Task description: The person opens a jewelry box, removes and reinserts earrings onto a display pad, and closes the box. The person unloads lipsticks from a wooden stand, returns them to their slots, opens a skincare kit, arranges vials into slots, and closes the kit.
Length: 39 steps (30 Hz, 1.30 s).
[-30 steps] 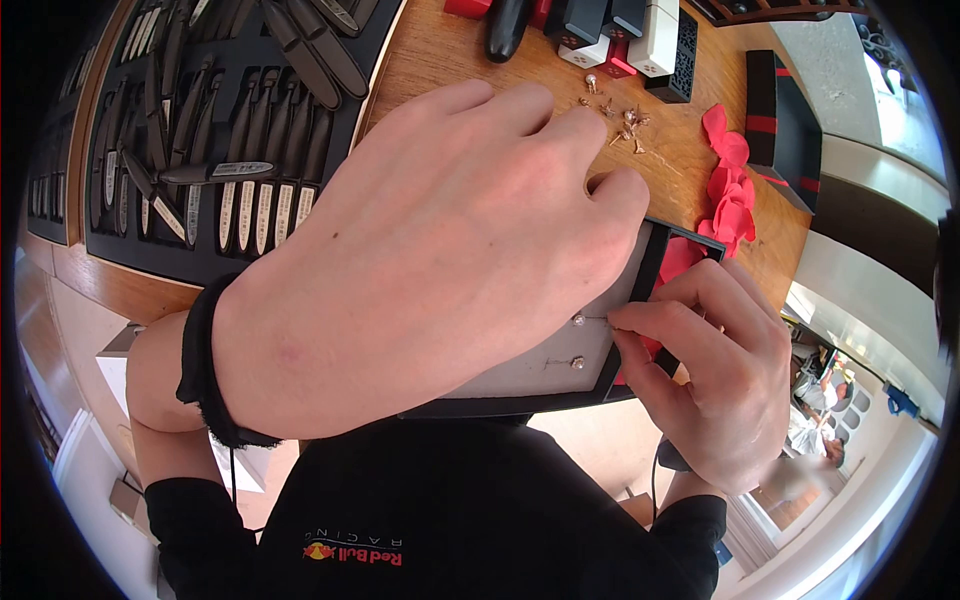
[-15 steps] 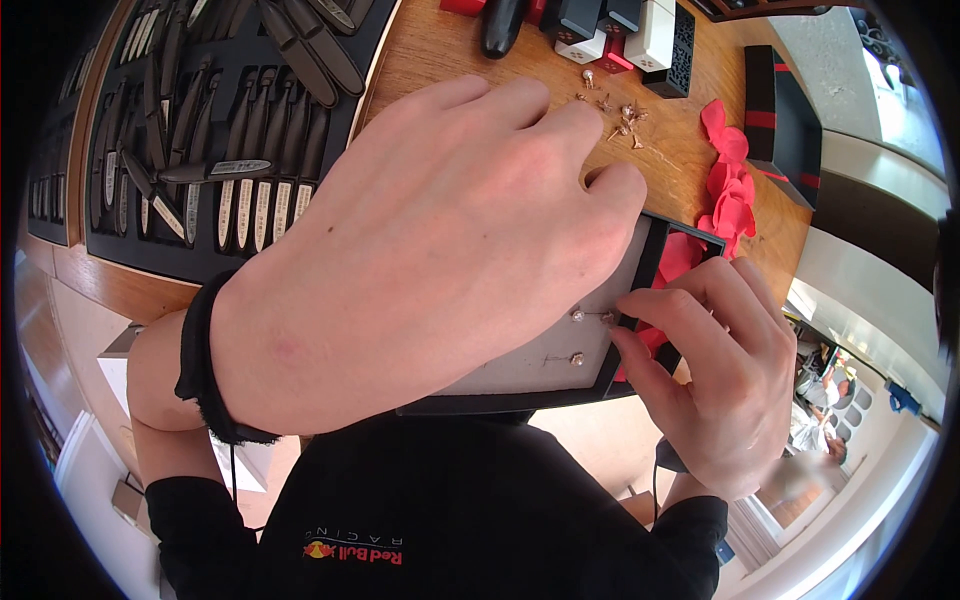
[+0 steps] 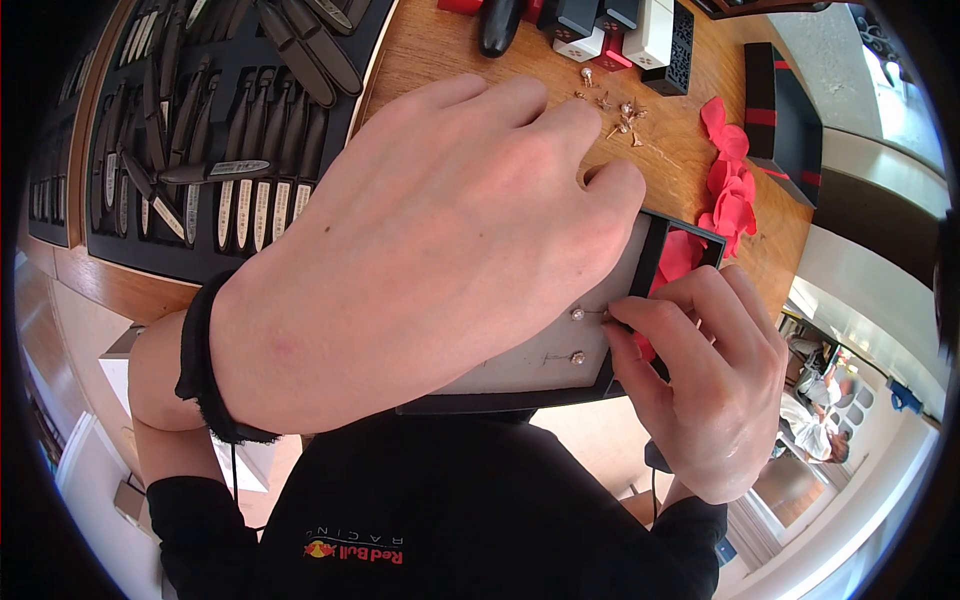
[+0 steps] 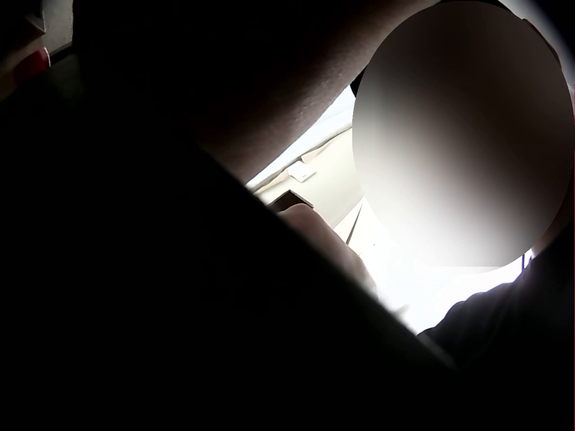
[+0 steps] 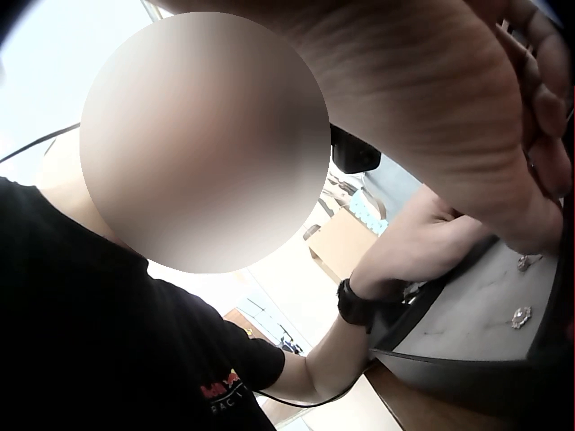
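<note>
Head view: the black shirt (image 3: pixel 450 500) carries the readable words "Red Bull" and "RACING", upside down, beside a small red-and-yellow emblem. At the left, a black case (image 3: pixel 140 256) holds rows of slim dark pieces (image 3: pixel 285 130); many bear pale labels whose writing is too small to read. At the far side of the wooden tabletop (image 3: pixel 675 185) stand small boxes (image 3: pixel 612 45) in black, white and red, with a dotted mark on some ends. A dark box (image 3: pixel 785 125) with red bands stands at the far right, near red petals (image 3: pixel 733 190). Loose jewellery (image 3: pixel 627 118) lies in a small heap between the small boxes and the hands.

Nearest the shirt is the tray (image 3: pixel 500 403), black-rimmed. Its grey pad (image 3: pixel 535 375) bears two earrings (image 3: pixel 577 357) near its right edge; more red petals lie in the strip to the right of the pad. The right hand (image 3: pixel 705 380) reaches over that strip, its thumb and forefinger pinching a tiny glinting piece (image 3: pixel 606 315) at the pad's edge. The left hand (image 3: pixel 430 240) covers most of the tray, knuckles up; its fingertips are hidden, so whether it grasps anything cannot be told.

Left wrist view: mostly black, with some bare skin and a blurred disc; no writing can be read.

Right wrist view: red-and-white lettering shows on the shirt, only partly legible. The tray is at the right, both earrings on its pad, one just beside the right hand. The left hand lies at the tray's edge, a black band (image 5: pixel 352 303) round its wrist.
</note>
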{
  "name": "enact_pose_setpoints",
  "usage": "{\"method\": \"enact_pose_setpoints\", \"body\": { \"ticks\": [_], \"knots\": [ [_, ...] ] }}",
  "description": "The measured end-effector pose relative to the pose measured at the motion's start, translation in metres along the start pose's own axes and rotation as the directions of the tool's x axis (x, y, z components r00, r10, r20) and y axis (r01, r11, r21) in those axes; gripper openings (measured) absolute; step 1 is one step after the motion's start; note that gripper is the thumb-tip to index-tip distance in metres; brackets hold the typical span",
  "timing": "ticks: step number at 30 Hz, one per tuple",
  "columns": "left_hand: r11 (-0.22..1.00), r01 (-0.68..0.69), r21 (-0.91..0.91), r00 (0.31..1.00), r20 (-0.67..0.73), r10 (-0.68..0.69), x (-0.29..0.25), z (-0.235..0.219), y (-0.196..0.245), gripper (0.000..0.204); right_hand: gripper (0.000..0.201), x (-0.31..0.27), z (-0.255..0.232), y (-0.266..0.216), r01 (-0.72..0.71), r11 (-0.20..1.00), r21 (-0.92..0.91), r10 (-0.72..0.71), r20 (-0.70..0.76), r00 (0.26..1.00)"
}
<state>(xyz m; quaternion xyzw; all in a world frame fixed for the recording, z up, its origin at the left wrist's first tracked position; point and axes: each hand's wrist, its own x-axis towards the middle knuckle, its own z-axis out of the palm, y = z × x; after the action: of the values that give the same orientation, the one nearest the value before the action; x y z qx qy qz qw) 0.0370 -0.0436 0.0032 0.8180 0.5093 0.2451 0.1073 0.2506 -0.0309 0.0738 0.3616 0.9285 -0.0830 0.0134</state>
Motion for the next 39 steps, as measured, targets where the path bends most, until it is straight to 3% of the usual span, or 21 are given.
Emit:
{"method": "enact_pose_setpoints", "body": {
  "ticks": [4,6,13,21,24,33,39],
  "knots": [
    [1.000,-0.005,0.006,1.000,0.013,0.005,-0.001,0.001,-0.001,0.020,0.025,0.002,0.000,-0.001,-0.057,0.997,0.049,0.056,0.010,0.998],
    [1.000,-0.002,-0.005,1.000,0.008,0.002,-0.001,0.001,-0.001,0.020,0.023,0.004,0.001,0.004,0.020,1.000,0.004,-0.020,0.026,0.999],
    [1.000,0.001,0.001,1.000,0.014,-0.001,0.000,-0.001,0.000,0.021,0.024,0.006,0.000,0.008,-0.006,0.997,0.072,0.001,0.072,0.997],
    [0.999,0.013,-0.031,1.000,0.011,-0.012,0.000,-0.001,-0.001,0.023,0.023,0.018,-0.009,0.020,-0.055,0.937,0.344,0.041,0.048,0.998],
    [0.999,0.022,-0.043,0.999,0.043,-0.020,0.001,-0.003,-0.002,0.024,0.022,0.027,0.000,0.022,-0.024,0.932,0.362,0.013,0.033,0.999],
    [0.999,0.020,-0.044,0.999,0.028,-0.019,0.000,-0.002,-0.001,0.022,0.023,0.029,-0.003,0.022,0.000,0.976,0.219,-0.016,0.075,0.997],
    [0.999,0.014,-0.046,1.000,0.010,-0.013,0.000,-0.001,-0.002,0.021,0.023,0.032,0.001,0.020,-0.006,0.975,0.223,-0.008,0.063,0.998]
  ]
}}
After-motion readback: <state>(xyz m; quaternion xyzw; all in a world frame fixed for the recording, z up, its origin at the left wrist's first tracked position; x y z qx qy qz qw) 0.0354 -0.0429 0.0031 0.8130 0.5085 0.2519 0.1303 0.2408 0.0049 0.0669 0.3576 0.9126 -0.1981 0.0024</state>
